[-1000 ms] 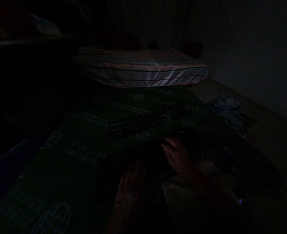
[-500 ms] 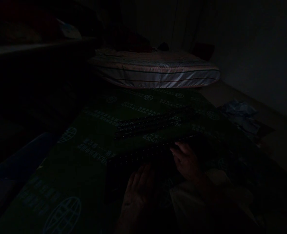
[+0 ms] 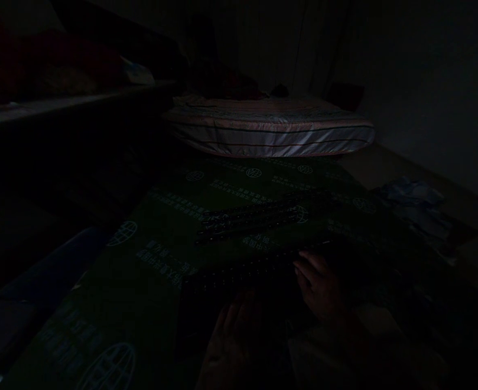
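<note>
The scene is very dark. A black flat piece, its kind not clear, lies on a green printed board, with rows of small pale dots along its far side. My left hand rests on its near part, fingers stretched out and lying flat. At the far edge, to the right, my right hand has its fingers bent together against the dotted row. Whatever is between those fingers is too dark to make out. Beyond the piece lie several thin black strips with similar pale dots, side by side.
The green board carries white globe prints and lettering. A bed with a striped sheet stands behind it. On the left is a shelf with things on it. Crumpled cloth lies on the floor at right.
The whole view has shifted slightly, so things appear lower and a little to the right. Both hands stay at about the same places on the black piece.
</note>
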The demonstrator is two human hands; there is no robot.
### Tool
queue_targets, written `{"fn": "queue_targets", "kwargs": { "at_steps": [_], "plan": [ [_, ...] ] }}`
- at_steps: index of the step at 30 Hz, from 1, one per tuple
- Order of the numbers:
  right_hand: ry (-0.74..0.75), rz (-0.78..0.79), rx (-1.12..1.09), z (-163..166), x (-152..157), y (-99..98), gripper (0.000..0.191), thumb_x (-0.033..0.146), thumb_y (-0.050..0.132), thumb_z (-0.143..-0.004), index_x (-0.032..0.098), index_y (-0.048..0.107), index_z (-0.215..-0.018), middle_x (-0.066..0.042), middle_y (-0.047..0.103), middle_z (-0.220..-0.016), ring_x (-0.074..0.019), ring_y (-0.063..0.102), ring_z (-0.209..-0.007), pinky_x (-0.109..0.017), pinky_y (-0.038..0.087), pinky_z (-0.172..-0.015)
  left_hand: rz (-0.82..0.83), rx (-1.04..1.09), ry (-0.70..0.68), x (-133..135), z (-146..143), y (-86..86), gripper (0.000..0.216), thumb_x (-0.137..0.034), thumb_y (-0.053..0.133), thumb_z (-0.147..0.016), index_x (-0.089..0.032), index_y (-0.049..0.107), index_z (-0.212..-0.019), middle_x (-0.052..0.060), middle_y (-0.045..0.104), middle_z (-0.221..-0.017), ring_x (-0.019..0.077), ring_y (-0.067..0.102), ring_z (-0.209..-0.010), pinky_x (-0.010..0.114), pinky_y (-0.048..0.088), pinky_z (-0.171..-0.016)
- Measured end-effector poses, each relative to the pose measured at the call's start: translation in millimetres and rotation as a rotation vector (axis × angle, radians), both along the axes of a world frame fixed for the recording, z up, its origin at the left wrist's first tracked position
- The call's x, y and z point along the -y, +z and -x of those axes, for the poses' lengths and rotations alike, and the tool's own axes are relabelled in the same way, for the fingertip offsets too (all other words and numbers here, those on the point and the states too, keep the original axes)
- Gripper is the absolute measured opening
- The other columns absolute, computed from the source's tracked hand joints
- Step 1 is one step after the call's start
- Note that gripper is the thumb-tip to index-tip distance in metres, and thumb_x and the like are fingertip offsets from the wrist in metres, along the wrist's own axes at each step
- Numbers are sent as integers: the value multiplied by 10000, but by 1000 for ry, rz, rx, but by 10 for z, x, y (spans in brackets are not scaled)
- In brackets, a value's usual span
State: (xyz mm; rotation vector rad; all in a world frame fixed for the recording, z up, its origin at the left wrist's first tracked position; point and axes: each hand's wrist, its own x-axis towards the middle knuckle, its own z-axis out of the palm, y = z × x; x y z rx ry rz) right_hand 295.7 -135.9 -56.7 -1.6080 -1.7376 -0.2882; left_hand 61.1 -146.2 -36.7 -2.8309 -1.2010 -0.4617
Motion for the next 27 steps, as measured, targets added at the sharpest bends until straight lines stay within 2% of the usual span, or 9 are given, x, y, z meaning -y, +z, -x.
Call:
{"fn": "queue_targets", "kwargs": {
  "at_steps": [4, 9, 13, 17, 21, 24, 27],
  "plan": [
    [3, 11, 32, -4, -2, -26, 218, 151, 480, -838, 219, 664, -933, -102, 613, -1089, -238, 582, -1008, -416, 551, -820, 6, 2, -2, -30, -29, 101, 345, -371, 534, -876, -200, 557, -1174, 109, 548, -1253, 257, 542, -1097, 447, 461, -907],
    [6, 7, 50, -4, 7, -61, 239, 126, 470, -818, 211, 662, -933, -119, 612, -1094, -256, 575, -1026, -424, 557, -805, 32, 10, 9, -19, -91, 330, 309, -342, 523, -898, -194, 541, -1169, 93, 535, -1229, 219, 559, -1035, 438, 483, -876],
    [2, 12, 55, -4, 15, -95, 247, 125, 468, -819, 204, 666, -944, -124, 598, -1131, -268, 563, -1056, -439, 550, -823, 56, 20, 10, -27, -161, 444, 301, -336, 521, -899, -196, 544, -1164, 92, 538, -1226, 216, 560, -1030, 433, 486, -873],
    [-3, 16, 76, -6, 21, -97, 254, 129, 465, -825, 201, 671, -956, -120, 598, -1136, -266, 558, -1062, -436, 542, -837, 91, 23, 4, -78, -258, 462, 316, -340, 527, -896, -189, 538, -1172, 94, 534, -1232, 223, 556, -1042, 444, 480, -880],
    [-5, 21, 73, -2, 36, -76, 272, 133, 448, -823, 198, 671, -966, -121, 591, -1148, -264, 546, -1081, -434, 535, -850, 124, 24, 1, -172, -386, 408, 352, -359, 532, -887, -188, 529, -1195, 97, 525, -1262, 246, 528, -1105, 481, 432, -936],
    [-2, 38, 92, 1, 43, -61, 289, 128, 439, -819, 206, 670, -974, -114, 585, -1163, -263, 540, -1089, -430, 535, -854, 141, 23, 7, -258, -485, 379, 364, -342, 551, -858, -206, 542, -1196, 91, 543, -1273, 269, 497, -1160, 465, 396, -991],
    [-8, 39, 100, 3, 37, -46, 297, 121, 430, -817, 201, 673, -968, -114, 589, -1152, -261, 542, -1082, -424, 536, -853, 159, 9, -6, -352, -584, 420, 330, -309, 537, -849, -181, 571, -1152, 107, 557, -1266, 281, 479, -1183, 455, 379, -1015]
  ]
}}
